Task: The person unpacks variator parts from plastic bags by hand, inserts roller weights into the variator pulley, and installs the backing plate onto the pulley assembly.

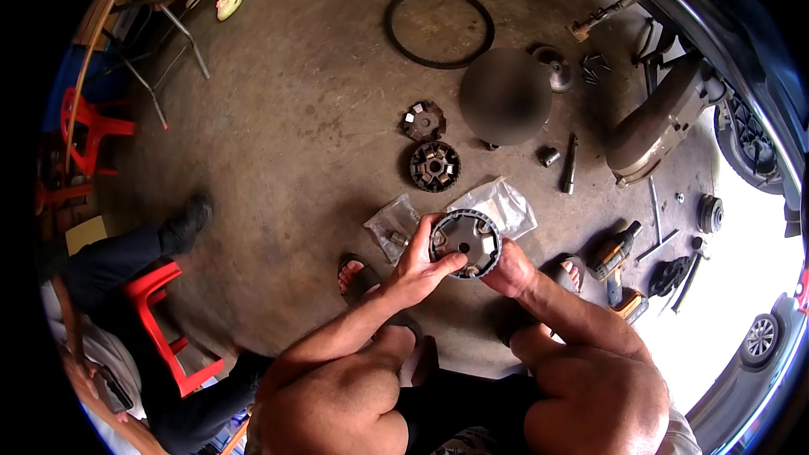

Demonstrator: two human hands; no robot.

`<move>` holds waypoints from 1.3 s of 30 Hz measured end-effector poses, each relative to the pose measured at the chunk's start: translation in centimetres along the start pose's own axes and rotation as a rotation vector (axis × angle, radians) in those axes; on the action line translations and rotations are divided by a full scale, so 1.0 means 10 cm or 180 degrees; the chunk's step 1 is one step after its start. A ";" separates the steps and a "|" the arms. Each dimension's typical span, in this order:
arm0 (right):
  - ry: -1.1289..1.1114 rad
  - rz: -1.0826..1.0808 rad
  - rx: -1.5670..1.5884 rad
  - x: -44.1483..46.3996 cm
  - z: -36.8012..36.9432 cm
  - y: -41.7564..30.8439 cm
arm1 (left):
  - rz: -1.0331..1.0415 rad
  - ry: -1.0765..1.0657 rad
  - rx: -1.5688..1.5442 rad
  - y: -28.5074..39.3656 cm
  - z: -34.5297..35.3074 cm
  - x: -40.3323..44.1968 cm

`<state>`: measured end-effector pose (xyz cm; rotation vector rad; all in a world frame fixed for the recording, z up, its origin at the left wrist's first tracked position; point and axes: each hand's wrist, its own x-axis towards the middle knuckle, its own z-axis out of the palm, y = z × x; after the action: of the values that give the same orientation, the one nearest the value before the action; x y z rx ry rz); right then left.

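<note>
A scooter variator (476, 234), a round dark metal part with a toothed rim and a centre hole, is held up between my knees. My left hand (415, 273) grips its left side, the thumb lying across the face. On the right edge, the fingers of my right hand (511, 270) are closed around the rim, partly hidden. Just beyond lie two clear plastic bags, one flat (506, 206) and one with small parts inside (392, 223). Farther out, another variator half (435, 166) shows its roller pockets, with a ramp plate (424, 120) beside it.
A drive belt (390, 25) lies beyond, near a blurred round patch. To my right are a socket (549, 157), an impact driver (615, 251), a T-handle wrench (656, 211) and a hammer (693, 270). A seated person's shoe (187, 224) and red stool (160, 278) are left.
</note>
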<state>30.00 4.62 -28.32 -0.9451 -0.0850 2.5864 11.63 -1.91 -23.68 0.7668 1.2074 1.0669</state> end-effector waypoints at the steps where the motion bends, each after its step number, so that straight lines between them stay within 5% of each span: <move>1: 0.0000 -0.0004 0.0003 0.01 0.00 -0.01 | 0.0000 -0.0004 0.0002 -0.01 0.00 0.00; 12: -0.0510 0.0007 0.0001 0.03 -0.07 -0.04 | -0.0027 0.0009 -0.0231 -0.04 0.00 0.01; 28: -0.0208 -0.0126 -0.0344 0.02 -0.05 0.02 | -0.0291 -0.0072 -0.0676 0.02 -0.01 0.03; 39: -0.0204 -0.0269 -0.0766 -0.01 0.08 -0.08 | 0.0034 0.0084 0.0046 0.03 0.01 0.03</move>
<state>29.82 5.34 -27.50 -0.9175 -0.4526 2.5672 11.63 -1.53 -23.51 0.7733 1.2357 1.0810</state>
